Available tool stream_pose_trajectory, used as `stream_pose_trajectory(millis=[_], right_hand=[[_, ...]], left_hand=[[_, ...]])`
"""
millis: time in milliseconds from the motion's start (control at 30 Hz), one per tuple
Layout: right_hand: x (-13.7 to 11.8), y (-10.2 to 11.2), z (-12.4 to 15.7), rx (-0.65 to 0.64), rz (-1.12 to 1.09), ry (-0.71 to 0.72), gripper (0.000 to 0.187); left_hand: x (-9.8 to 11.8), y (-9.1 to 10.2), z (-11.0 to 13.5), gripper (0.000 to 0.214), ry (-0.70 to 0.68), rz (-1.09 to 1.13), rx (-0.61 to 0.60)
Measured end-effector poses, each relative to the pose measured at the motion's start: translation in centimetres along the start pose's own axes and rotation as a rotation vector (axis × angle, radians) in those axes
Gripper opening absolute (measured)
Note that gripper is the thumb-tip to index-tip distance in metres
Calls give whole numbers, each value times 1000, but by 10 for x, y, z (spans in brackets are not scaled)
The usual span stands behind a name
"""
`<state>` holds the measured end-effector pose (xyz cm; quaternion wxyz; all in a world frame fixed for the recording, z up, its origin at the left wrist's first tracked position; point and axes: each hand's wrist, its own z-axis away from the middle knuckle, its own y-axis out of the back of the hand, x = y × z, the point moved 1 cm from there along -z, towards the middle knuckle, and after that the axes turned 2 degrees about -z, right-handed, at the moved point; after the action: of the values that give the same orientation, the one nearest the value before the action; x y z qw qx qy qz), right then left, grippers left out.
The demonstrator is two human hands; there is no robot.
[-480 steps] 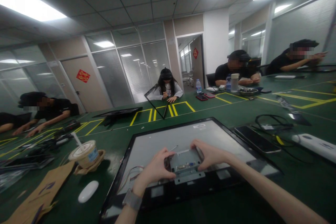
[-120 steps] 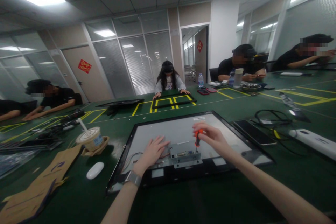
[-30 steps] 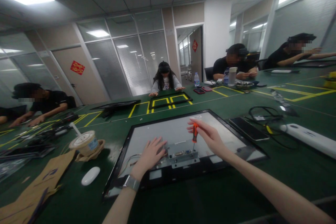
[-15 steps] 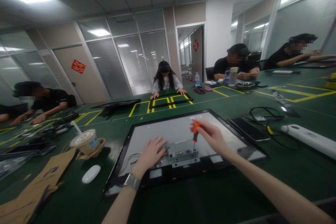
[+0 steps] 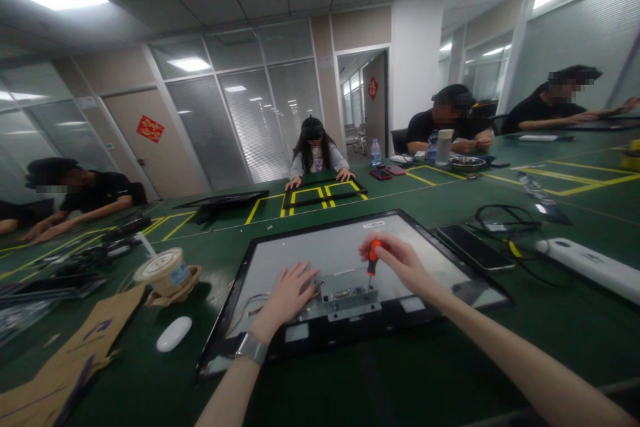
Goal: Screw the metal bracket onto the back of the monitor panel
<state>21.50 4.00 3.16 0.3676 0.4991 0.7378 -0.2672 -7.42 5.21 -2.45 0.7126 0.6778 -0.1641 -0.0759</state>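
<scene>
A flat screen panel (image 5: 320,240) with a black frame lies on the green table in front of me. Near its front edge sits a metal bracket (image 5: 347,310) with connector ports. My right hand (image 5: 395,263) grips the orange and black handle of a screwdriver (image 5: 373,255), which stands nearly upright. Its tip is at the bracket's right end; whether a screw is under it is too small to tell. My left hand (image 5: 287,297) lies flat with fingers spread on the panel, its fingertips beside the bracket's left end. Thin wires (image 5: 247,310) run to the left of that hand.
To the left are a drink cup (image 5: 163,270) with a straw, a white mouse (image 5: 174,333) and a paper bag (image 5: 75,353). A phone (image 5: 475,246), a black cable (image 5: 505,217) and a white power strip (image 5: 595,270) lie right. Several people sit around the table.
The screwdriver has shifted slightly and my right hand's fingers have turned and curled closer around its handle. My left hand stays in place.
</scene>
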Motion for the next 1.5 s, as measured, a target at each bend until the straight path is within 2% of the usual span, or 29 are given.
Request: stream_pose_trajectory(millis=[167,333,433,600,800,967,1267,1400,1500], right_hand=[[-3,-2,0,30,30,44,19],[-1,-5,2,15,18,10,26],[-2,-7,2,30,-31,-9,23],[-2,-4,0,87,36,24,21],[3,-2,0,88,-24,-47,26],[8,-3,-1,123,-57,-30,19],[7,-2,0,168,-29,-37,18],[8,-2,1,145,-14,-93,32],[9,-2,1,129,-25,-78,34]], left_hand=[[-1,-1,0,49,-8,6,6],[-1,-2,-1,49,0,-5,0],[-1,-2,-1,49,2,-4,-3],[-3,-3,-1,49,-4,6,3],[-4,-4,-2,49,-3,14,1],[-4,-3,-1,50,-10,24,-3],[-3,-3,0,50,-9,-3,2],[-2,-3,-1,50,3,1,-4],[-2,-3,-1,49,0,7,-4]])
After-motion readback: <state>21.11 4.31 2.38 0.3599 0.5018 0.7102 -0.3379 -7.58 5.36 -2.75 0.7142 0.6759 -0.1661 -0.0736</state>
